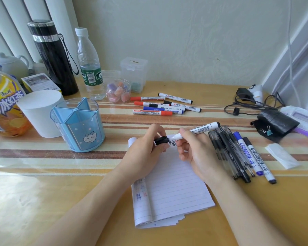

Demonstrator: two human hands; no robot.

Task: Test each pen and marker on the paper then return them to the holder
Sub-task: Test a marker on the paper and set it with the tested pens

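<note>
Wooden table (pixel 43 192) against a pale wall, with a striped cloth band running across its middle.

1. Lined paper (pixel 174 183): a loose stack at the near centre, left edge curled over, with black scribbles (pixel 172 143) at the top and faint coloured marks on the curled edge.
2. Left hand (pixel 146 151): over the top left of the paper, grip closed on a black cap (pixel 161 140) pinched between thumb and fingers.
3. Right hand (pixel 196 151): over the top right of the paper, grip closed round a white marker (pixel 201 129). The uncapped tip pointed left towards the cap, just above the scribbles; whether it touched the paper could not be told.
4. Blue holder (pixel 77 125): translucent, divided into compartments, upright, left of the paper and well apart from both hands.
5. Six markers (pixel 164 106): red, blue and black caps, lying in a loose group behind the paper.
6. Dark pens (pixel 228 153): lying bunched just right of the right hand, with a blue-capped marker (pixel 245 153) and a black-capped marker (pixel 258 158) beside them.
7. White cup (pixel 41 112): touching or just behind the holder.
8. Black flask (pixel 53 57), water bottle (pixel 90 63) and small jar (pixel 118 91): at the back left.
9. Black pouch (pixel 276 125): at the right, with a binder clip (pixel 267 132) on it.
</note>
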